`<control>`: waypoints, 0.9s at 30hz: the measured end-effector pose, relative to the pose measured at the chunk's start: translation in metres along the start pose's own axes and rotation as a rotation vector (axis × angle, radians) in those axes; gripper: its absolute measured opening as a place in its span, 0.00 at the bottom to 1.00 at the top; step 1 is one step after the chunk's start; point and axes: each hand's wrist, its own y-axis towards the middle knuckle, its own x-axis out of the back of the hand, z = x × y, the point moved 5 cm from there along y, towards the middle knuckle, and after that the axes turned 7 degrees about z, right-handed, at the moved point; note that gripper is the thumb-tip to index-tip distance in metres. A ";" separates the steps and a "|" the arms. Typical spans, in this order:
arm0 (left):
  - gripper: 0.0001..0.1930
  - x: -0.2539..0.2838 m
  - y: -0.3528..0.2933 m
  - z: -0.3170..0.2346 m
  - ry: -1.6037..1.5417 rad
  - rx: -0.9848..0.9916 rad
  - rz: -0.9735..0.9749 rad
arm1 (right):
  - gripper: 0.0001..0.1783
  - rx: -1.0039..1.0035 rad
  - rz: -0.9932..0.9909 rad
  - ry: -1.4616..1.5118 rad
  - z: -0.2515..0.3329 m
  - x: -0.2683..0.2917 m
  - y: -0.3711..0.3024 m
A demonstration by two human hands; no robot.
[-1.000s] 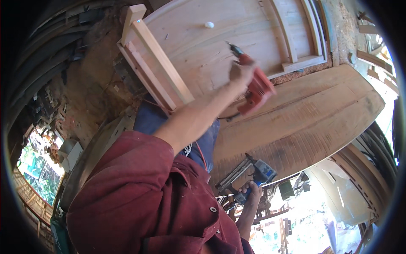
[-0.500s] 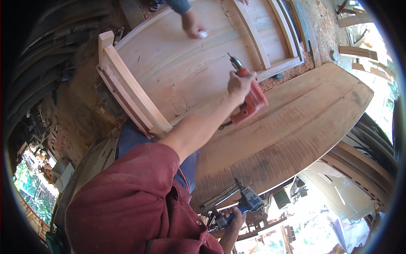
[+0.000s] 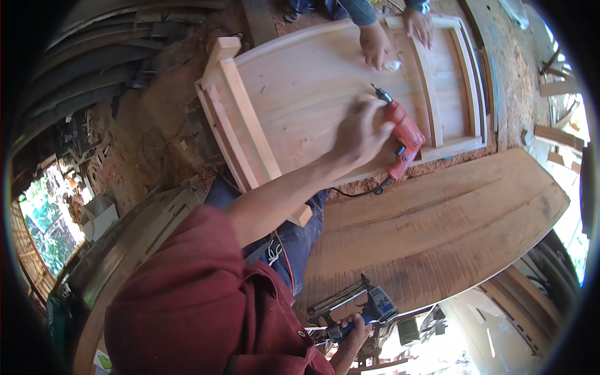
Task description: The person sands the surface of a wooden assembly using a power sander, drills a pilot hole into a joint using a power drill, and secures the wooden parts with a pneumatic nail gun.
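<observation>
Beside the left hand (image 3: 362,129), its fingers' hold unclear, is one drill (image 3: 407,131); the right hand (image 3: 354,331) clasps one nail gun (image 3: 380,305), left arm (image 3: 290,195) outstretched.

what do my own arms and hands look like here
Your left arm has a loose, plain maroon sleeve that stops near the elbow. Your left hand and right hand show no gloves. No sleeve shows on the visible right forearm.

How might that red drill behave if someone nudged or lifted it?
The red drill probably stays stiff, given its solid-looking body. Its angled handle should hinder rolling. The thin black cord looks floppy and would likely trail along.
</observation>
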 end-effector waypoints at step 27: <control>0.46 0.089 -0.062 0.225 0.568 0.683 -0.476 | 0.10 0.124 0.082 -0.536 0.038 -0.082 -0.035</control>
